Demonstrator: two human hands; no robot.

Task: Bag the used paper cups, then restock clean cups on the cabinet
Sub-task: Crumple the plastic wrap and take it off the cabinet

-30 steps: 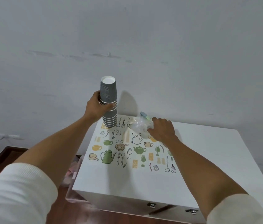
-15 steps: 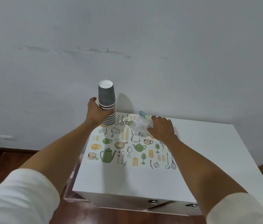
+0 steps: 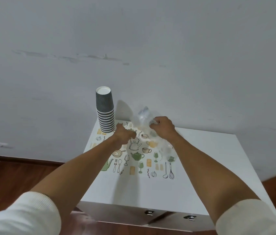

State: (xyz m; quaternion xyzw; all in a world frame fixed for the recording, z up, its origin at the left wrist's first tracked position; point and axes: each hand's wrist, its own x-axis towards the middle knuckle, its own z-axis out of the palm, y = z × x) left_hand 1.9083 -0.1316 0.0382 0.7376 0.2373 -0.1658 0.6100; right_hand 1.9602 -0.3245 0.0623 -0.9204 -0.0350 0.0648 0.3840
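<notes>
Your right hand (image 3: 163, 127) has its fingers (image 3: 154, 122) curled tight, pinching the crinkly clear plastic bag (image 3: 143, 116) and lifting it up in the middle of the frame. Part of the see-through bag also hangs down under your right wrist, over the pictures on the surface.

Your left hand (image 3: 124, 135) sits just left of it, with the fingers curled down. I cannot tell if they hold a bit of the bag or nothing at all. This hand is near the cups but not touching them.

The tall stack of dark grey ribbed paper cups (image 3: 105, 110) stands upside down at the back left corner of the white cabinet top (image 3: 218, 167), close to the wall. It stands straight. Under your hands lies the white mat with little drawings of teapots and spoons (image 3: 139, 160).

The bag is very light, soft and slippery. I think it will flop and stick shut, so pinch it at the edge of its mouth with both hands and pull it open.

The cups are light too, and easy to squash. The stack is tall, so it could tip. Hold it low around the rims, where many cups sit together and feel stiffer. Do not squeeze the top cup hard.
</notes>
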